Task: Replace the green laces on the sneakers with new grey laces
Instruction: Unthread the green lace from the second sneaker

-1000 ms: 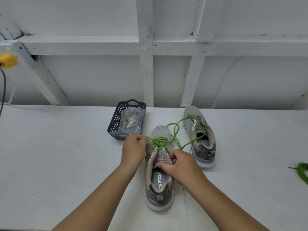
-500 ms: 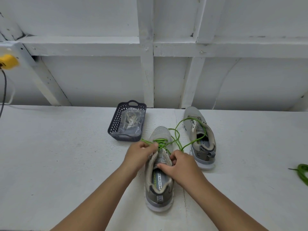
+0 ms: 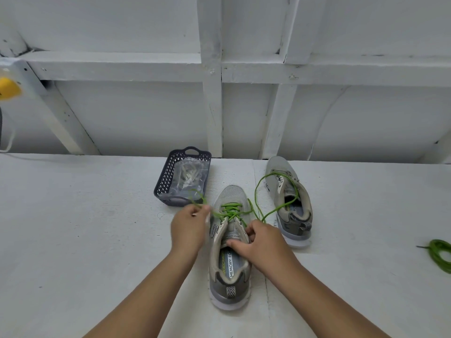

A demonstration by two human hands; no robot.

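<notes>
A grey sneaker (image 3: 229,284) stands in front of me, toe pointing away, with a green lace (image 3: 229,208) still threaded through its front eyelets. My left hand (image 3: 189,228) pinches one end of that lace at the shoe's left side, and the end loops up toward the basket. My right hand (image 3: 263,242) grips the tongue and right edge of the shoe's opening. The lace's other end trails in a long loop over the second sneaker (image 3: 290,198), which has no lace threaded. Grey laces in a clear bag (image 3: 190,176) lie in the basket.
The dark perforated basket (image 3: 162,184) sits just beyond my left hand. A removed green lace (image 3: 439,254) lies coiled at the right edge of the white table. A white framed wall rises behind the table. A yellow object (image 3: 8,89) is mounted at the far left.
My left hand has pulled the green lace out to the left and drawn more of it free from the eyelets. My right hand has stayed on the shoe's tongue.
</notes>
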